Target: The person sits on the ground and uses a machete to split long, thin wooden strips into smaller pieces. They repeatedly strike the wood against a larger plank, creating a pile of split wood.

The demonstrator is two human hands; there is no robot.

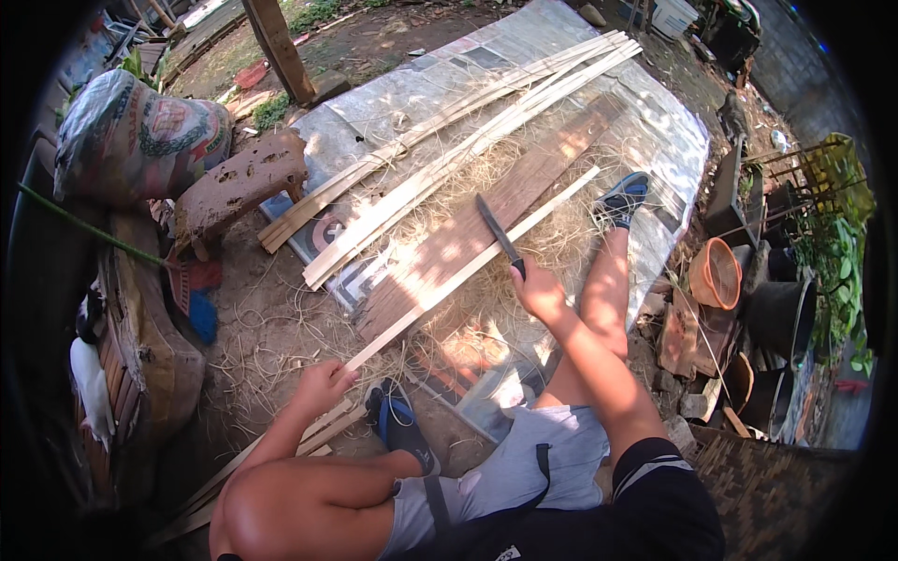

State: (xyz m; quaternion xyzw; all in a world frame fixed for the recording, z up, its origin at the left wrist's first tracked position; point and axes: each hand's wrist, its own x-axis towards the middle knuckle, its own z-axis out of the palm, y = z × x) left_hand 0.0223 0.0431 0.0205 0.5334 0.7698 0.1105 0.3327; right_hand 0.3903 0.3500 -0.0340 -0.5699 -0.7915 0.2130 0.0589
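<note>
My left hand [325, 385] is closed around the near end of a long, pale wooden or bamboo strip [451, 284]. The strip runs up and to the right along the edge of a brown plank [528, 192]. In my right hand [543, 292] is the black handle of a knife [499, 227]. Its dark blade points up and to the left, crossing over the strip, with the tip above the plank. Whether the blade touches the strip I cannot tell. Curly pale shavings [561, 236] lie around the plank and under the strip.
Beyond the plank, bundles of long pale strips [482, 131] lie on a worn printed sheet [669, 140]. More strips [327, 432] rest beside my bent leg. A stuffed sack [140, 136] and a brown stool [241, 182] stand left. An orange pot [716, 273] is at right.
</note>
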